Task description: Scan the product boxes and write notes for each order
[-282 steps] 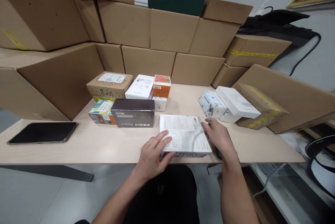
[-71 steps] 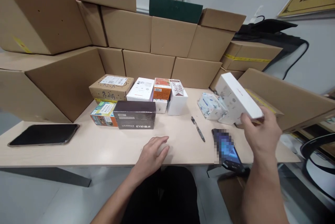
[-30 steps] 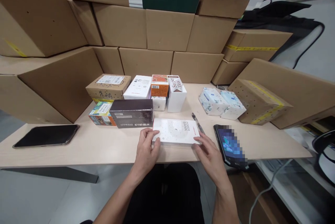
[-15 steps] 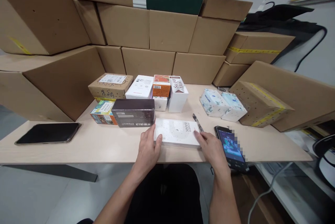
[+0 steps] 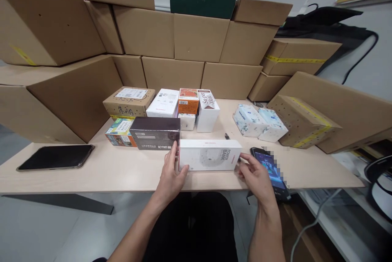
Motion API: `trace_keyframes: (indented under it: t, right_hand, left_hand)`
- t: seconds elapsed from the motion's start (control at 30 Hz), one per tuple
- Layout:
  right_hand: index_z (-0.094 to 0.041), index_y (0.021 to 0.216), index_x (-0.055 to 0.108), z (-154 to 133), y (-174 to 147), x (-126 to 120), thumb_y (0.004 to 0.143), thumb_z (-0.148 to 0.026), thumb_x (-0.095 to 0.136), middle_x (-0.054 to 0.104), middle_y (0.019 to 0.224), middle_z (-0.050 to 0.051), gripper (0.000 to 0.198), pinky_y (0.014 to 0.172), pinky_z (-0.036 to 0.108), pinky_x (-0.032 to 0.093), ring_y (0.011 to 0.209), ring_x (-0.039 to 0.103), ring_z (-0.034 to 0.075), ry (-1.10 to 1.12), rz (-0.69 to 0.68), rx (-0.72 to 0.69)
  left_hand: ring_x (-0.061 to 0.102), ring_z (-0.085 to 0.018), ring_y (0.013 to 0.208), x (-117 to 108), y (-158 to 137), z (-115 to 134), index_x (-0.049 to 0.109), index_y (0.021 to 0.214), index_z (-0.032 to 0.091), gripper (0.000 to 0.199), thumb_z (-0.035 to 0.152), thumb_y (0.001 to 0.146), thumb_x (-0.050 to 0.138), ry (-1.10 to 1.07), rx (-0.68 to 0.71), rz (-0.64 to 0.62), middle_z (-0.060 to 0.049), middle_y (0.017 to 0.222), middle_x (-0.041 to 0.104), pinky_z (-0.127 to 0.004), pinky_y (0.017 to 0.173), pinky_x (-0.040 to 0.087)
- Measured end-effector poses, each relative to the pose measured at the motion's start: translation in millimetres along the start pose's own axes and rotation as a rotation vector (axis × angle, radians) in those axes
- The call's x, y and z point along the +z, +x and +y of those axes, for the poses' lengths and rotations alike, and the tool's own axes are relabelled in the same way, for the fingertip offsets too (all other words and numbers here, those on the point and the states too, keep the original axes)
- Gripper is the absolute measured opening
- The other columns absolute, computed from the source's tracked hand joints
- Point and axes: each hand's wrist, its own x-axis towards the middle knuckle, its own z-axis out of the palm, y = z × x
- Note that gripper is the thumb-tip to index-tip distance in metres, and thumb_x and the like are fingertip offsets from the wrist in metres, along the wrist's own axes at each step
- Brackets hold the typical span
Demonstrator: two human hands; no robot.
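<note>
A white power bank box (image 5: 211, 156) stands on its long narrow side near the table's front edge, its printed face turned toward me. My left hand (image 5: 172, 170) grips the left end, thumb on the front face and fingers around the back corner. At the right end, my right hand (image 5: 252, 174) has its bent fingers against the box. Behind the box shows the tip of a dark pen (image 5: 227, 136); most of it is hidden. A dark brown box (image 5: 156, 131) in shiny wrap sits close behind my left fingers.
Small boxes, among them an orange box (image 5: 188, 105) and a white "Super Meal" box (image 5: 207, 117), stand behind. Two tissue packs (image 5: 249, 121) are at right. Phones lie at left (image 5: 56, 157) and right (image 5: 271, 172). Cardboard boxes (image 5: 171, 76) wall the table's back.
The power bank box has tipped up from lying flat onto its long side. My right hand has shifted from its top right corner to its right end. The pen is now mostly covered.
</note>
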Motion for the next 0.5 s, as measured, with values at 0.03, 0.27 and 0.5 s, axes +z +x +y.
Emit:
trace_keyframes:
  t: [0.03, 0.27, 0.5]
  right_hand:
    - [-0.015, 0.118, 0.065, -1.3, 4.0, -1.3, 0.086, -0.041, 0.047, 0.068, 0.08, 0.006, 0.045, 0.069, 0.033, 0.051, 0.068, 0.063, 0.02, -0.048, 0.036, 0.0]
    - [-0.012, 0.086, 0.072, -19.2, 30.4, 5.2, 0.073, -0.017, 0.052, 0.058, 0.09, 0.013, 0.024, 0.076, 0.035, 0.042, 0.079, 0.057, 0.023, -0.276, 0.119, 0.023]
    - [-0.017, 0.076, 0.062, -17.9, 35.8, 10.6, 0.077, -0.024, 0.056, 0.057, 0.076, 0.008, 0.01, 0.073, 0.036, 0.043, 0.074, 0.057, 0.023, -0.196, 0.241, 0.031]
  left_hand:
    - [0.045, -0.027, 0.137, -0.6, -0.3, 0.0, 0.022, 0.157, 0.027, 0.081, 0.023, 0.086, 0.062, -0.026, -0.009, -0.011, -0.013, 0.152, 0.042, -0.045, 0.114, 0.039]
    - [0.037, -0.025, 0.143, -0.6, 0.5, -6.0, 0.03, 0.154, 0.028, 0.073, 0.018, 0.087, 0.059, -0.072, 0.078, -0.012, -0.009, 0.155, 0.039, -0.042, 0.118, 0.033]
    - [0.045, -0.025, 0.137, -1.7, 2.1, -2.8, 0.036, 0.15, 0.025, 0.069, 0.017, 0.085, 0.059, -0.004, 0.108, 0.007, -0.011, 0.149, 0.046, -0.038, 0.106, 0.044]
